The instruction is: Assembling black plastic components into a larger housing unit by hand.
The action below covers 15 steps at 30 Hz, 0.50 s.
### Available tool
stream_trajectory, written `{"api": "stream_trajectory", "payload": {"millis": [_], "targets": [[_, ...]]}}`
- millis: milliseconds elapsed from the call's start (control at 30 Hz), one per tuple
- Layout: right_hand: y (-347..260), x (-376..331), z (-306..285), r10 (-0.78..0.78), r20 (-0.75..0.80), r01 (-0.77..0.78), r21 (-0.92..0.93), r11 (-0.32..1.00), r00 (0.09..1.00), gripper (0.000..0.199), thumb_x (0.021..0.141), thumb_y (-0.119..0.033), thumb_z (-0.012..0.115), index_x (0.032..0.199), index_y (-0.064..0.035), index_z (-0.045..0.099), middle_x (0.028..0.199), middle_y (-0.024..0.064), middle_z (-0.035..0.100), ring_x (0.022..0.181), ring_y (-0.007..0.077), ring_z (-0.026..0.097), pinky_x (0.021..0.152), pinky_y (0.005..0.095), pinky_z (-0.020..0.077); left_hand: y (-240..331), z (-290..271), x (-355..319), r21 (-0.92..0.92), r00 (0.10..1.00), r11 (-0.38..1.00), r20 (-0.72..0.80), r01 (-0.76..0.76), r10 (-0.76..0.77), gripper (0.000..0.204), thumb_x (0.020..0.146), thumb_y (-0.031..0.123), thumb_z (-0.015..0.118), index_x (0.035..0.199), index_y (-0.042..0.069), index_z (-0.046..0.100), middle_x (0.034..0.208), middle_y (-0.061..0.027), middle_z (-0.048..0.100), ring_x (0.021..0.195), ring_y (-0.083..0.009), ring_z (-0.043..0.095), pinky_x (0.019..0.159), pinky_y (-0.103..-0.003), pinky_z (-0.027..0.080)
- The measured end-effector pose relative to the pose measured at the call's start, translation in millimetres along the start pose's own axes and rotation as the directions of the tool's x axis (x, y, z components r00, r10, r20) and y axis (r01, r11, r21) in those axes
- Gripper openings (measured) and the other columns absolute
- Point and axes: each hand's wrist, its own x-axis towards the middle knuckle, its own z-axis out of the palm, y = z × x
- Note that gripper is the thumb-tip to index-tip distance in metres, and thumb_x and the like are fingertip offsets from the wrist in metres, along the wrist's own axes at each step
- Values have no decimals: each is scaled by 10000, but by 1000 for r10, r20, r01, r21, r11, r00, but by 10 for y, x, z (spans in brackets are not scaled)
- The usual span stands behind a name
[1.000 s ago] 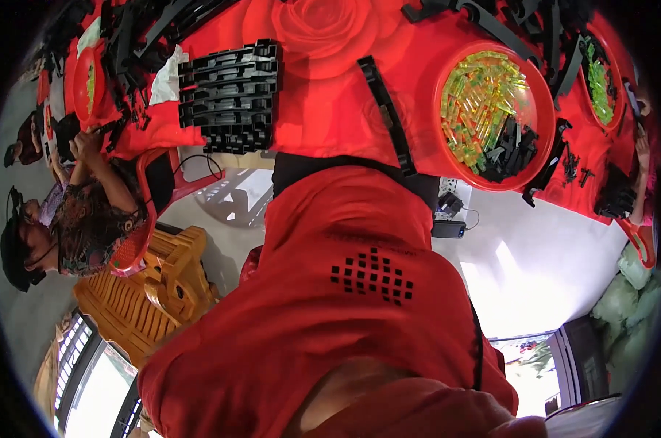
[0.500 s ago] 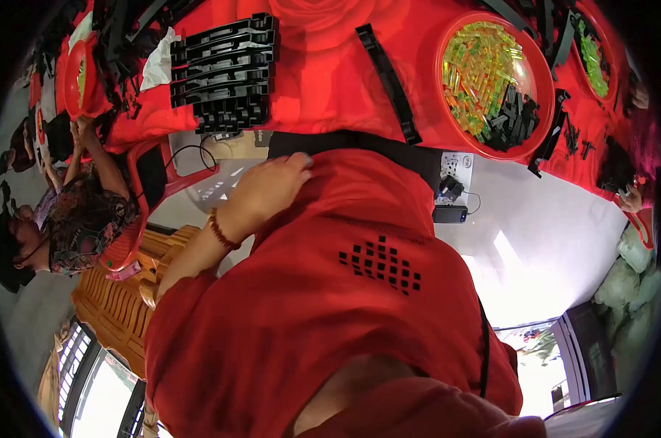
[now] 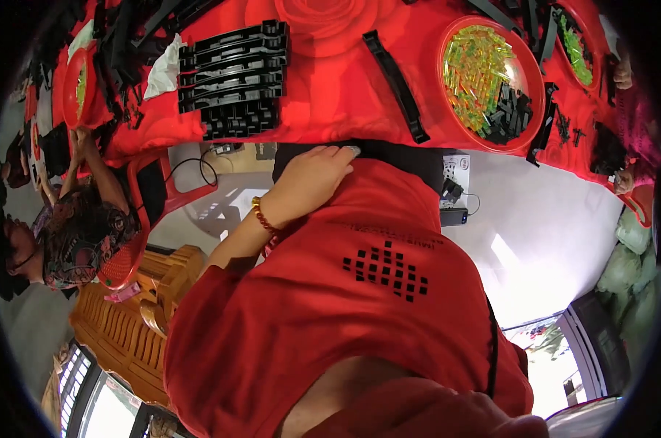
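Resting flat with fingers loosely together, the left hand point(image 3: 312, 175) lies on the red shirt point(image 3: 360, 292) beside a black pad point(image 3: 396, 155).

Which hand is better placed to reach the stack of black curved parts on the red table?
Probably the left hand: it rests open at the edge of the table, just below the stack of black curved parts. The right hand is not in view.

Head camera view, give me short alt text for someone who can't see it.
A person in a red shirt rests their left hand at the edge of a red-covered table. On the table lie stacked black plastic parts and a red bowl of yellow-green pieces. The right hand is out of view.
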Motion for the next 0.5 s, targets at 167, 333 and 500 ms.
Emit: {"api": "stream_trajectory", "payload": {"millis": [167, 333, 500], "targets": [[-115, 5, 107, 38, 44, -36, -48, 998, 998, 198, 924, 102, 533, 1055, 8, 647, 805, 43, 619, 717, 133, 601, 639, 287, 517, 66, 55, 209, -44, 971, 976, -122, -212, 205, 204, 953, 148, 567, 1135, 62, 597, 950, -155, 651, 916, -344, 638, 793, -431, 519], [-117, 28, 123, 92, 104, -81, -104, 991, 990, 207, 922, 108, 531, 1060, 9, 648, 808, 44, 621, 719, 132, 602, 640, 288, 517, 120, 63, 436, -74, 928, 941, -206, -331, 311, 245, 887, 84, 629, 1122, 21, 596, 995, -149, 637, 979, -340, 620, 807, -413, 516], [-430, 542, 212, -283, -419, 51, -484, 874, 863, 306, 911, 43, 563, 1203, -29, 618, 987, 91, 643, 765, 177, 607, 706, 282, 508, -32, 363, 488, 311, 771, 868, -406, -388, 491, 339, 856, 75, 659, 1178, -11, 595, 1161, -169, 595, 1074, -359, 579, 891, -437, 483]]}}
